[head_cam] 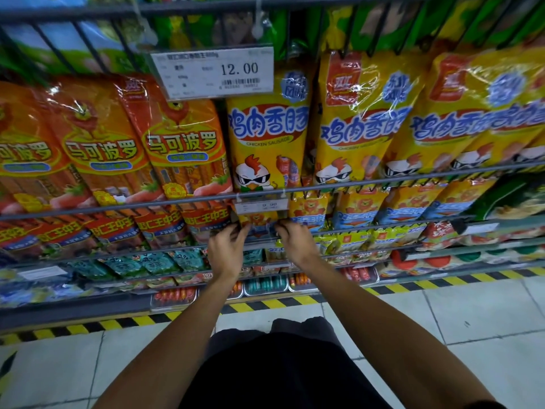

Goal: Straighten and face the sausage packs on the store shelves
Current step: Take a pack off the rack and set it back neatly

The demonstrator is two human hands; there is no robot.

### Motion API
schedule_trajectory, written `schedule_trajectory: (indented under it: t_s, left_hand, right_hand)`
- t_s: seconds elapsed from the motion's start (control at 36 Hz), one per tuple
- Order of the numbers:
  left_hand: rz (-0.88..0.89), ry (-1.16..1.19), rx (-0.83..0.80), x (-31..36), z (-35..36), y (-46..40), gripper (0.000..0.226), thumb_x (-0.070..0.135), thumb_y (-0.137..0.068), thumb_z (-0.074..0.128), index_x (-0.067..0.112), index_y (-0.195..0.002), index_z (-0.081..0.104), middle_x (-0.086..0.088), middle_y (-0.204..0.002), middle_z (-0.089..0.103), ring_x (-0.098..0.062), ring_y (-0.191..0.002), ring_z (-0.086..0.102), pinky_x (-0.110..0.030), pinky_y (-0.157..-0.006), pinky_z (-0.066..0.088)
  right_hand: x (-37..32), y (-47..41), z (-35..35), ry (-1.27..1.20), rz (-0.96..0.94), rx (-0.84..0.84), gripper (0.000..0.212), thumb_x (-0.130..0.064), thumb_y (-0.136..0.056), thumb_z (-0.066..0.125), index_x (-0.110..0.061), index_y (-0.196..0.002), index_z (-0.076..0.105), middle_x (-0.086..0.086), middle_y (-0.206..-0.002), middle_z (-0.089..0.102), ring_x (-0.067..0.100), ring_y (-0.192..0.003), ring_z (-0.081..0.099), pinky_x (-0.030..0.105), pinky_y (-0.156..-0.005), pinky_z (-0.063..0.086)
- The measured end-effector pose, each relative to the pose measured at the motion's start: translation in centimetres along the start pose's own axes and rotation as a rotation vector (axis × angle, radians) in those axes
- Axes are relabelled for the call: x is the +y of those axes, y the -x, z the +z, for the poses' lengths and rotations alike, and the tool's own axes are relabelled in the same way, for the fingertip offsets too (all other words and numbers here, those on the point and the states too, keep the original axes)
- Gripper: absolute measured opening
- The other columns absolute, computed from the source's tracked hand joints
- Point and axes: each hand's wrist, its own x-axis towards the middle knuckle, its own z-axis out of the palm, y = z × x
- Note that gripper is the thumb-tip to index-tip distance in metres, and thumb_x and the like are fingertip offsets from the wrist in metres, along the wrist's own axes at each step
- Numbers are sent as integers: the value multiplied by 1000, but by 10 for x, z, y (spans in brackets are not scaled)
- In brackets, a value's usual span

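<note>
Two hands [227, 249], two price tags [215, 72], three orange packs [182, 149] with faces fully showing.

A shop aisle: tiered wire shelves [383, 178] packed with rows of sausage packs [267, 137], a hanging price tag [216, 72] reading 12.00, and yellow-black hazard tape [265, 304] edging the tiled floor [472, 314].

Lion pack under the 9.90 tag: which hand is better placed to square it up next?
Near even. Left hand and right hand both hold the lion pack, one at each side. Slight edge to the right: more lion packs line up on its side.
</note>
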Motion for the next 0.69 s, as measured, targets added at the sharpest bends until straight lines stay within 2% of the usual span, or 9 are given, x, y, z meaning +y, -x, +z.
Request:
schedule_trajectory:
  t_s: [0.17, 0.33, 0.42, 0.5, 0.58, 0.64, 0.69]
  left_hand:
    - [1, -3, 60, 10, 2, 1, 32, 27, -96, 77, 1, -114, 79, -12, -97, 80, -23, -86, 76, -36, -83, 62]
    - [-18, -95, -22, 3, 1, -2, 32, 34, -97, 74, 3, -102, 81, -10, -93, 81, -21, -80, 75, -37, -76, 62]
    - [-40, -64, -33, 1, 1, 0, 34, 34, -97, 73, 2, -108, 80, -9, -98, 80, -21, -86, 75, -37, -82, 63]
    - [-98, 34, 25, 0, 1, 11, 38, 30, -100, 71, 4, -126, 72, -8, -114, 77, -19, -102, 73, -36, -94, 60]
    - [-17, 133, 112, 7, 3, 31, 23, 22, -102, 67, 13, -123, 70, -1, -115, 71, 2, -102, 65, -26, -94, 56]
    - [64, 141, 54, 13, 8, 43, 19, 18, -102, 67, 18, -121, 69, 3, -114, 69, 5, -99, 65, -24, -93, 56]
    - [86, 141, -133, 22, 17, 49, 27, 15, -103, 66, 13, -130, 68, 4, -122, 70, -1, -105, 67, -28, -98, 57]
  right_hand:
    - [5, -4, -1, -60, -17, 18, 27, -25, -107, 52, -9, -110, 74, 14, -87, 72, 33, -76, 65, 41, -66, 49]
    - [6, -6, 0, -58, -11, 19, 30, -29, -107, 52, -14, -119, 74, 14, -98, 75, 34, -87, 68, 45, -74, 55]
    - [9, 1, -4, -108, -76, 46, 28, -26, -107, 53, -11, -119, 74, 13, -95, 76, 31, -82, 68, 44, -72, 54]
    - [20, 16, -13, -198, -76, 177, 27, -27, -106, 58, -11, -121, 74, 6, -97, 77, 20, -80, 70, 39, -73, 56]
    - [40, 32, -28, -297, -21, 383, 24, -24, -103, 63, -8, -116, 74, -2, -99, 76, 4, -85, 70, 21, -80, 57]
    - [52, 37, -38, -341, 14, 507, 19, -20, -102, 64, -8, -114, 72, -6, -97, 72, -3, -87, 66, 17, -81, 55]
    - [60, 38, -47, -364, 55, 555, 18, -20, -102, 64, -8, -115, 68, -6, -99, 69, 2, -90, 65, 21, -84, 55]
